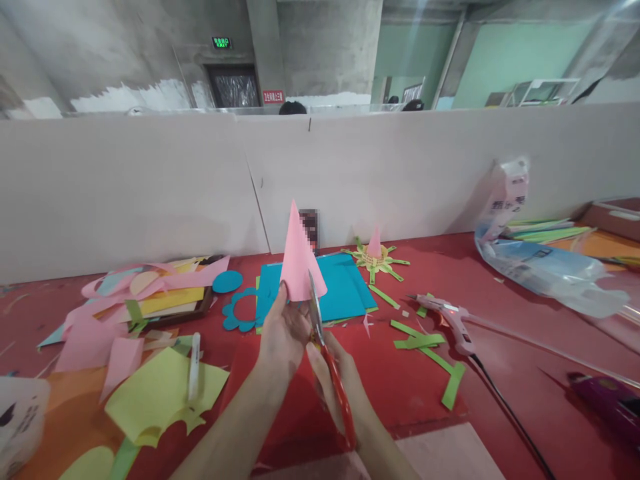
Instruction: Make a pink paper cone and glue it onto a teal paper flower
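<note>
A pink paper cone (299, 263) stands point up in my left hand (283, 333), whose fingers close on its lower edge. My right hand (336, 373) is wrapped round the red handles of a pair of scissors (317, 313). The metal blades point upward and lie against the right part of the cone's lower edge. Behind the cone are blue paper sheets (343, 287) on the red table (500, 347). A blue flower-shaped ring (231, 311) and a blue disc (227, 281) lie to the left.
Pink, yellow and orange paper scraps (167, 393) spread across the left, with a white pen (194, 367). To the right are green strips (453, 385), a glue gun (457, 325) with its cable, and a plastic bag (545, 267). A small cone decoration (376, 257) stands behind.
</note>
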Motion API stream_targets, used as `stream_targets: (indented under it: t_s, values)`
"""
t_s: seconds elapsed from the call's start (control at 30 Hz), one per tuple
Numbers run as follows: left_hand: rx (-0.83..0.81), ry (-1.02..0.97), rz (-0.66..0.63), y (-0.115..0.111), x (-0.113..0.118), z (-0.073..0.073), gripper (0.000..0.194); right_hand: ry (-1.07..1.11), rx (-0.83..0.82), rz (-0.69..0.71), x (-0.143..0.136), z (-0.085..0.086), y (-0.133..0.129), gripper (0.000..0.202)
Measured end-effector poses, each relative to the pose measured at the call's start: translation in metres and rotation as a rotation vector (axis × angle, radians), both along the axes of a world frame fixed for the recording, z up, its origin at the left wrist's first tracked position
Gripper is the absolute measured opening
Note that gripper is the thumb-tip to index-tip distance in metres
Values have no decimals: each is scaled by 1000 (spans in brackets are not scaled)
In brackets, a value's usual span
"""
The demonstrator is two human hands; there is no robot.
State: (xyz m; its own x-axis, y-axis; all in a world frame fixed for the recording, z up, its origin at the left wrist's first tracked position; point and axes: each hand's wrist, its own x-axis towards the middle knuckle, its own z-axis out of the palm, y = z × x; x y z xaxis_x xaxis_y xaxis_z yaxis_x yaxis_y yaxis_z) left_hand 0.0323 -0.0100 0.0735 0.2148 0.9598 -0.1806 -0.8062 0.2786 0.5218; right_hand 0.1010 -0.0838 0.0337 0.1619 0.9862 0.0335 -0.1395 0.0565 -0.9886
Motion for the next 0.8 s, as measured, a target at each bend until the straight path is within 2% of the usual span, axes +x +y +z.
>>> stream_targets:
  t_s: [0.2, 0.4, 0.67, 0.8]
  values:
    - [-22, -58, 71, 6, -8, 2, 18, -169, 80, 81, 1, -9, 2, 44]
    - [27, -83, 139, 12, -17, 3, 18, -218, 56, 121, 1, -11, -1, 34]
    - [-13, -94, 66, 11, -13, 2, 24, -97, 25, 14, -3, -7, -1, 44]
    - [-10, -117, 34, 13, -13, -3, 24, -75, 6, 38, -3, -2, -2, 46]
